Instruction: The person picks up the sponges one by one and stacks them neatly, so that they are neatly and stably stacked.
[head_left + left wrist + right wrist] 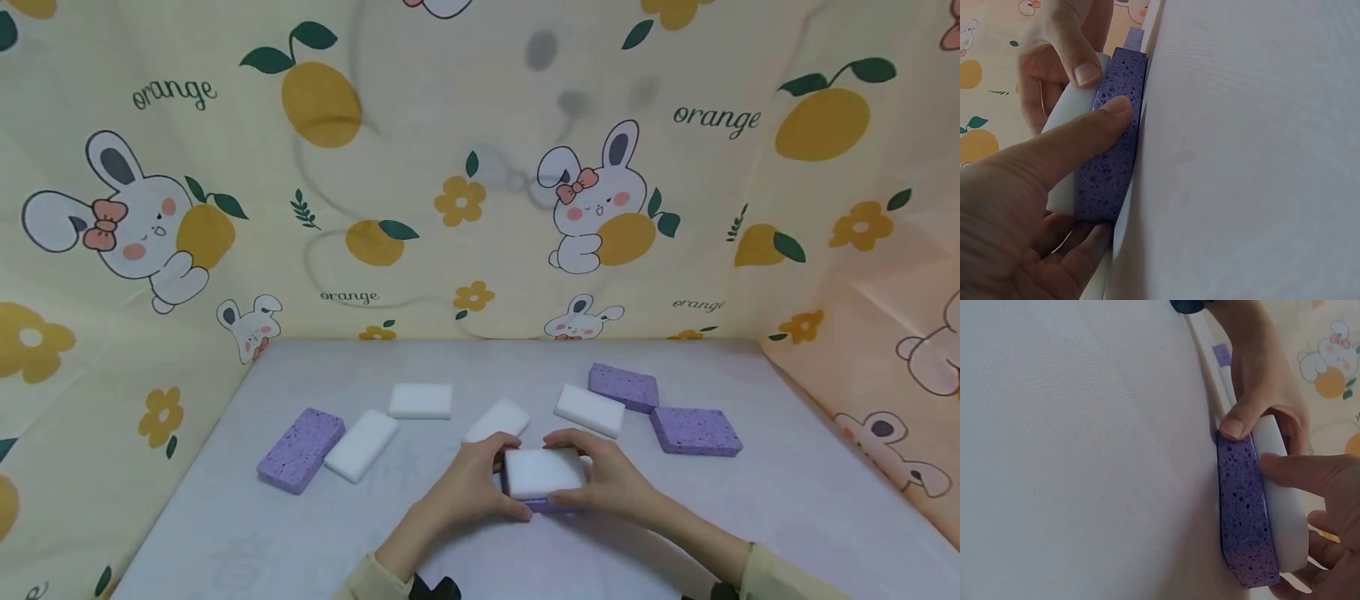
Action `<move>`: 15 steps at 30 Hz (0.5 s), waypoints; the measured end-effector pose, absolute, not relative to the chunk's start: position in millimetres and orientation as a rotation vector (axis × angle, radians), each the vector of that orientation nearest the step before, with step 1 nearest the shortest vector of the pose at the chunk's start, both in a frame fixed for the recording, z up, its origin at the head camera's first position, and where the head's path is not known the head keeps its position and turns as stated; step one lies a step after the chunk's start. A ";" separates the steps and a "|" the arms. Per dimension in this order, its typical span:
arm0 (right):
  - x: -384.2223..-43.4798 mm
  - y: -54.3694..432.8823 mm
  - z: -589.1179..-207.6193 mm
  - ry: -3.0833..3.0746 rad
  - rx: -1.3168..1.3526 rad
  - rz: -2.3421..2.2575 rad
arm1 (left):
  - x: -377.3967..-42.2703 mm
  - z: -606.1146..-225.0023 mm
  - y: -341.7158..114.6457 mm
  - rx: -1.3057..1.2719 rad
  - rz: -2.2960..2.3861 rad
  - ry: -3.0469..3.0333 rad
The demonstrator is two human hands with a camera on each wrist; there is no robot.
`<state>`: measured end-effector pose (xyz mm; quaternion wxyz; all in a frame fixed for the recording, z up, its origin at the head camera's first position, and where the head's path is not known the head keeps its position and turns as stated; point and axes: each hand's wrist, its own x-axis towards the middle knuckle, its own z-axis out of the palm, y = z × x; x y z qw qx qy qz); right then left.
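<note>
A white sponge block lies flat on top of a purple, pored sponge, the two stacked on the table near the middle. From the left side my left hand grips the purple sponge, its thumb on the near edge and its fingers behind. My right hand pinches the white block at its right end, thumb on the near edge, fingers at the far side. In the head view, most of the purple sponge is hidden beneath the white block.
Behind my left hand lies a white block. Further left are two white blocks and a purple sponge. At the right, another white block sits by two purple sponges. A printed cloth surrounds the table.
</note>
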<state>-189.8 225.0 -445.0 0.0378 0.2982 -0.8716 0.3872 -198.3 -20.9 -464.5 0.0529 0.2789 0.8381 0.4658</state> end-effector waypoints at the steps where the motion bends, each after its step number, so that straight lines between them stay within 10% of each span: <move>1: -189.9 224.5 -445.0 -2.678 0.912 1.185 | -198.3 -464.7 -21.1 0.849 1.414 2.552; 15: -190.0 238.3 -446.1 -2.670 0.984 1.338 | -198.2 -464.8 -21.5 0.852 1.459 2.511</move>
